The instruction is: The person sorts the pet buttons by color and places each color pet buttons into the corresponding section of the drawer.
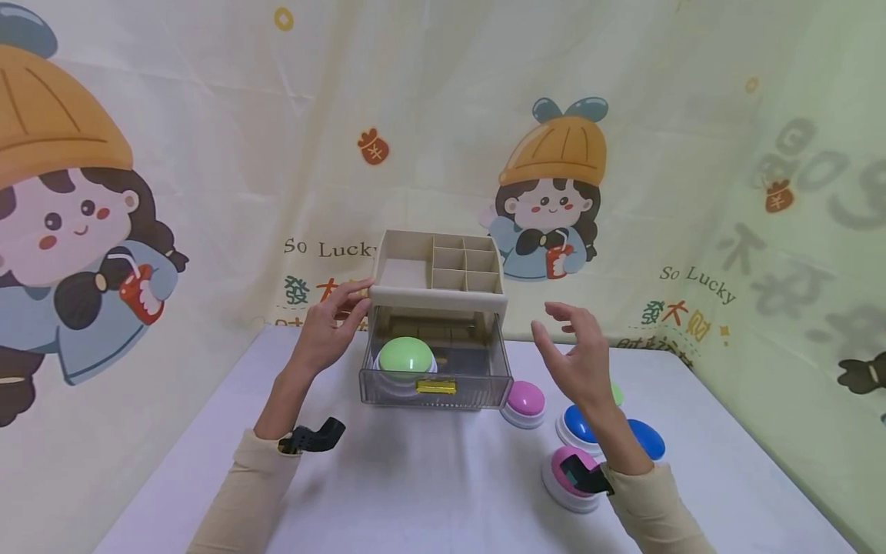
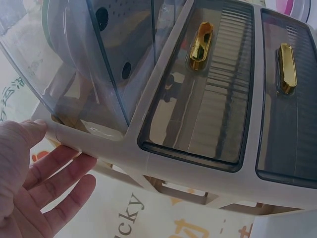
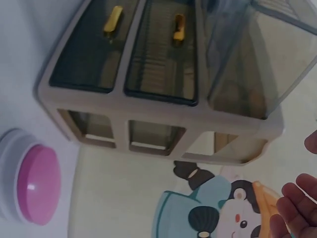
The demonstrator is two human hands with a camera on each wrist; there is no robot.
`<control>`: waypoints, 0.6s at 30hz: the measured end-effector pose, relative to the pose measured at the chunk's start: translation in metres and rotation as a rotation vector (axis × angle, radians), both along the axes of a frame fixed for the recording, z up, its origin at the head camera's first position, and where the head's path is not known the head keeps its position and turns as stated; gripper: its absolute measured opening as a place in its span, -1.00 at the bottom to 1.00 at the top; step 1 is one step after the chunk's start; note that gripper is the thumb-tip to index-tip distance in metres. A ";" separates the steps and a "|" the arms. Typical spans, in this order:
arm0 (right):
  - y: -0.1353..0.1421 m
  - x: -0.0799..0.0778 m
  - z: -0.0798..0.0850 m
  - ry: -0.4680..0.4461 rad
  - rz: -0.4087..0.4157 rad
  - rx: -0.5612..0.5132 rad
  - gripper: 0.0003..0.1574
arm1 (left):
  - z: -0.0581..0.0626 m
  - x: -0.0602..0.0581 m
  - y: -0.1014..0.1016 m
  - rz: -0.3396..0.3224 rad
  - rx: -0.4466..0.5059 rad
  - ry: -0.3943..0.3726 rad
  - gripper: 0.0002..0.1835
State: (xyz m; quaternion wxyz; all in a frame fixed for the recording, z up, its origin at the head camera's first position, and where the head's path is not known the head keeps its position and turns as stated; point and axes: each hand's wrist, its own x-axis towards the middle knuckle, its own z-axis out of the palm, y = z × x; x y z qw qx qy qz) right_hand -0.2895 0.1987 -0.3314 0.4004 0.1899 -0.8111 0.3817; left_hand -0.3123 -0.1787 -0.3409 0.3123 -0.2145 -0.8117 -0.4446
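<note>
Tabletop (image 1: 415, 485), left hand (image 1: 329, 329) spread, touching organizer (image 1: 436, 298)

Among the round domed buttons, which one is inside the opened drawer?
The green button inside the drawer, at its left; the other buttons, including a second green one partly hidden behind the right hand, are outside.

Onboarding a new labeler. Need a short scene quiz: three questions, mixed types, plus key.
1. Multiple choice: what color is the top of the domed button in the open drawer?
A) Pink
B) Green
C) Blue
2. True or false: the right hand grips the organizer.
3. Count: how many closed drawers show in the left wrist view?

Key:
1. B, green.
2. False; the right hand is apart from the organizer.
3. Two.
</note>
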 end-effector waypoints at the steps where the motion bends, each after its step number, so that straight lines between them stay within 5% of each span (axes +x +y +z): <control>1: 0.001 -0.002 -0.001 -0.021 0.002 0.013 -0.43 | 0.000 0.000 0.000 0.000 0.000 0.001 -0.58; 18: 0.017 -0.029 -0.010 -0.308 0.046 0.193 -0.36 | 0.001 0.000 0.000 0.003 -0.013 0.020 -0.58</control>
